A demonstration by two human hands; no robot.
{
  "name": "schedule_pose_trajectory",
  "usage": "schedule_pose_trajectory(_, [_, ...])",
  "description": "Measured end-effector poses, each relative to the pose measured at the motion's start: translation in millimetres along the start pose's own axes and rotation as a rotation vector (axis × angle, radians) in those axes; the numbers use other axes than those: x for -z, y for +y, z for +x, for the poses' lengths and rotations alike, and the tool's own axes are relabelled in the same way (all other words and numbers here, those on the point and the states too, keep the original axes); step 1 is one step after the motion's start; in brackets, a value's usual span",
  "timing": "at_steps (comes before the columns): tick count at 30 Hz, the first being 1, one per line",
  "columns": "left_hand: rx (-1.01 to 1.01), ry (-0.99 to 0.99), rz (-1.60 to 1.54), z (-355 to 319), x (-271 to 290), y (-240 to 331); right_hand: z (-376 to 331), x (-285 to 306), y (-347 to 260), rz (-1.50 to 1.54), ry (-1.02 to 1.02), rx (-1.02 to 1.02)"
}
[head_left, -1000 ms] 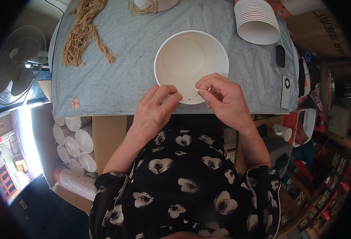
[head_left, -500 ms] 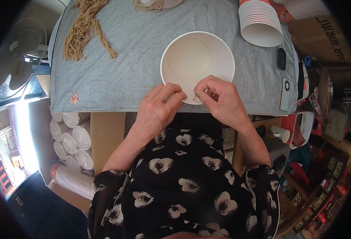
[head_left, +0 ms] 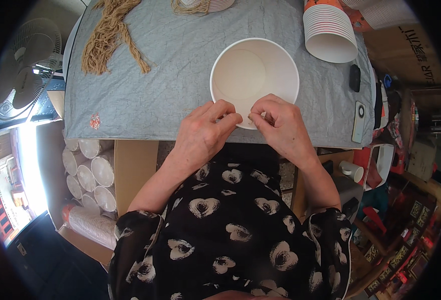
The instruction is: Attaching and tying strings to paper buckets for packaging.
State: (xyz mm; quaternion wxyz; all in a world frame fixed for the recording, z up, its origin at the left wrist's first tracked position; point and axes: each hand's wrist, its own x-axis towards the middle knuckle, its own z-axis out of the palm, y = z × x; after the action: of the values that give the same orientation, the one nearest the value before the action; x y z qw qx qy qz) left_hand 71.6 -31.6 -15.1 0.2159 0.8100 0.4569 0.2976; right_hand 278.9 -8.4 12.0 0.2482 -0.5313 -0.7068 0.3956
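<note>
A large white paper bucket (head_left: 241,74) lies tilted at the table's near edge, its wide mouth facing up towards me. My left hand (head_left: 205,127) is closed at the near left part of its rim, thumb and forefinger pinched together there. Just to the right, my right hand (head_left: 283,125) pinches a tiny brown strand, seemingly string, against the near side of the bucket. The fingertips of both hands are close together, and most of the strand is hidden by them.
A bundle of tan twine (head_left: 103,47) lies at the far left. Nested paper buckets (head_left: 330,35) lie at the far right, near a black object (head_left: 354,78) and a phone (head_left: 358,122). Wrapped stacks (head_left: 103,171) fill a carton at left; a white mug (head_left: 351,171) sits lower right.
The bucket and both hands have shifted slightly right. My fingertips stay close together at its near rim, and less of the brown strand shows between them.
</note>
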Motion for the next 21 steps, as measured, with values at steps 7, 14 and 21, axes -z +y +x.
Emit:
schedule_pose_trajectory(7, [0.028,0.006,-0.019,7.6,4.9,5.0,5.0,1.9,-0.9,-0.041,0.040,-0.001])
schedule_pose_trajectory(14, [0.037,-0.009,-0.021,7.3,3.6,4.2,5.8,0.6,5.2,-0.036,0.035,0.041])
schedule_pose_trajectory(21, [0.042,0.004,-0.030,8.5,3.9,2.3,8.1,6.3,-2.0,-0.048,-0.078,-0.012])
